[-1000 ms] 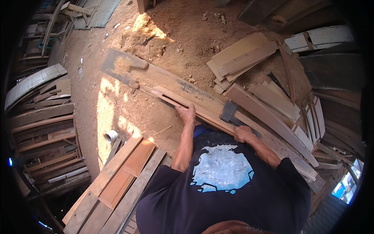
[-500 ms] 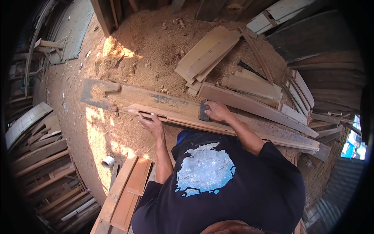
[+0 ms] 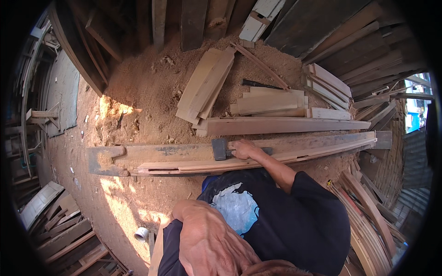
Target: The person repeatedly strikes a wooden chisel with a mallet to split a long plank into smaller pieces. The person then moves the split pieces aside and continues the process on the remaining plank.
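My right hand (image 3: 244, 149) is closed around the handle of a mallet with a dark, blocky head (image 3: 219, 149). The mallet lies over a long workbench plank (image 3: 179, 151) dusted with sawdust. Just below it runs a long, narrow wooden piece (image 3: 221, 164) with slots cut in its edge, resting along the plank. My left hand (image 3: 212, 239) is raised large and close at the bottom of the picture, away from the wood. Its back shows, but its fingertips are hidden.
Beyond the bench lie a long board (image 3: 285, 125), stacked short boards (image 3: 207, 87) and a dark-handled tool (image 3: 262, 84) on sawdust. Timber (image 3: 363, 225) is piled at the right, more scrap wood (image 3: 66, 230) at the left. A white pipe piece (image 3: 141, 234) lies at lower left.
My left hand has let go of the slotted wooden piece and come up close to the camera. The view has turned, and the mallet stays in my right hand.
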Demonstrator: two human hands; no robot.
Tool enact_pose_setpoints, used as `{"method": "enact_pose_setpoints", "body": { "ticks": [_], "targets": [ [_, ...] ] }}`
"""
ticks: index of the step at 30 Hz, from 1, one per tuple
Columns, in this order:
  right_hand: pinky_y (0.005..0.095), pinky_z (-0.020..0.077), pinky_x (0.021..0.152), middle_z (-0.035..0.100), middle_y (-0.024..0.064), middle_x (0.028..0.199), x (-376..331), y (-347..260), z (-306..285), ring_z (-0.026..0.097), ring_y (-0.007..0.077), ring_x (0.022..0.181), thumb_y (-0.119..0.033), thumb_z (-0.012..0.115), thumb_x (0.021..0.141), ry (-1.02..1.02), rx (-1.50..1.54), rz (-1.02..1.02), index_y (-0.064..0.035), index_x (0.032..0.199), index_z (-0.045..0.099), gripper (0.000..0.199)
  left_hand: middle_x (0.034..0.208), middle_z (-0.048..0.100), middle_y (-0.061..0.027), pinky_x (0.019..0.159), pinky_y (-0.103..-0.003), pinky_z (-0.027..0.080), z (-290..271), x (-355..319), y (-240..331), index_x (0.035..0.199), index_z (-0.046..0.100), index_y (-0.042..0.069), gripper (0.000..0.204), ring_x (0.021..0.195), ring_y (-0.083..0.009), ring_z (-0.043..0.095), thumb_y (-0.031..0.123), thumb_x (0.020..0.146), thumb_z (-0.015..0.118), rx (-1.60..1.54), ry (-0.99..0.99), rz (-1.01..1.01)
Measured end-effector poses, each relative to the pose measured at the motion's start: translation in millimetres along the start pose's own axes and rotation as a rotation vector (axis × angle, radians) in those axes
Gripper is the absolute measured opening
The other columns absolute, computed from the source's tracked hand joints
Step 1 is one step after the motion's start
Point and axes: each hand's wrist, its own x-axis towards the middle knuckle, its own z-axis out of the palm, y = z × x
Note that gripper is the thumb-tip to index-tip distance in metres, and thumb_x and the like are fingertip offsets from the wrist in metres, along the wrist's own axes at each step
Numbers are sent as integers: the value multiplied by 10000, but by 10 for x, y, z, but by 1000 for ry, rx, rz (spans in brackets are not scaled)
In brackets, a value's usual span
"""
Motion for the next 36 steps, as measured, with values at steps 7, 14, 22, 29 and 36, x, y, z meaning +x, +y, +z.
{"method": "enact_pose_setpoints", "body": {
  "ticks": [7,14,22,29,36],
  "targets": [
    [489,465,1055,655,231,1281,145,309,192,600,408,1226,-321,620,922,47,-29,29,-37,1330,612,497,1231,598,-292,956,-585,459,37,-167,-239,1039,686,21,322,1130,-484,573,322,1017,574,207,229,-37],
    [447,506,983,691,208,1220,314,338,211,652,367,1155,-276,636,902,91,-15,-62,-9,1326,609,502,1229,578,-304,968,-611,432,50,135,-680,936,679,19,352,1133,-487,550,330,1035,549,455,212,177],
    [431,543,891,716,222,1131,491,334,223,698,312,1034,-194,650,900,28,-61,-88,40,1314,611,477,1357,550,-255,1055,-490,430,-113,-1130,-714,1393,526,-4,607,1271,-416,515,292,893,699,1079,736,-602],
    [438,518,951,696,263,1164,564,286,220,671,389,1113,-218,654,864,4,-57,-121,38,1230,656,447,826,626,5,646,-251,474,794,-2885,-431,976,640,18,221,734,-72,562,218,945,728,912,1905,-1038],
    [453,512,936,705,244,1113,698,271,269,665,398,1099,-254,709,835,-101,-208,-39,12,1109,670,383,739,681,-73,590,-298,520,1199,-3936,-91,819,570,44,436,649,-129,637,421,874,784,1103,2539,-1034]
  ]
}}
